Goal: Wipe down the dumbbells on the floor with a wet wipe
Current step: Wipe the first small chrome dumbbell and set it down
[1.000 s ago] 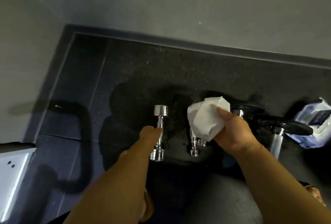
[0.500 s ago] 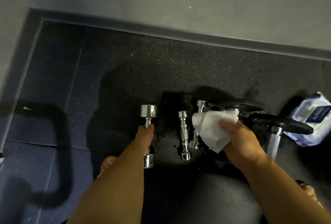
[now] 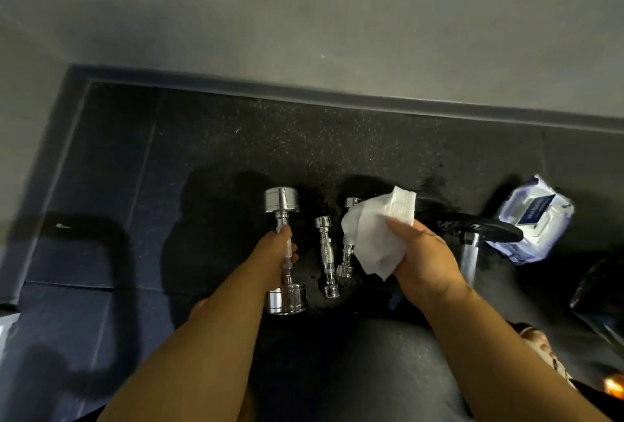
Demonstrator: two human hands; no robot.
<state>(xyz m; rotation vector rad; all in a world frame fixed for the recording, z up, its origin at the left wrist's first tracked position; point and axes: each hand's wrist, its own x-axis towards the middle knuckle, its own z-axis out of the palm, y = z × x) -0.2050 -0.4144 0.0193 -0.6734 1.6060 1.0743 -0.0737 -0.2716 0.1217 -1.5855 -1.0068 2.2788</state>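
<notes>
Obscured: the left hand (image 3: 275,251) covers the mid-handle of the chrome dumbbell (image 3: 282,200), and its fingers are curled round the handle. One dumbbell head shows beyond the hand, the other nearer the wrist. The right hand (image 3: 423,261) grips a crumpled wet wipe (image 3: 374,232), which masks part of a small chrome bar (image 3: 347,254) just left of it. The black weight plate (image 3: 472,224) to its right is partly hidden.

Dim indoor shot, low contrast. The chrome dumbbell (image 3: 282,200) shows small specular highlights on both heads. Heavy dark shadows fall left of the dumbbell on the floor (image 3: 304,144), so light comes from its right. The wipe (image 3: 374,232) right of it is the brightest patch, near clipping. Whole frame soft; the baseboard (image 3: 337,99) beyond it bows from wide-angle distortion.
</notes>
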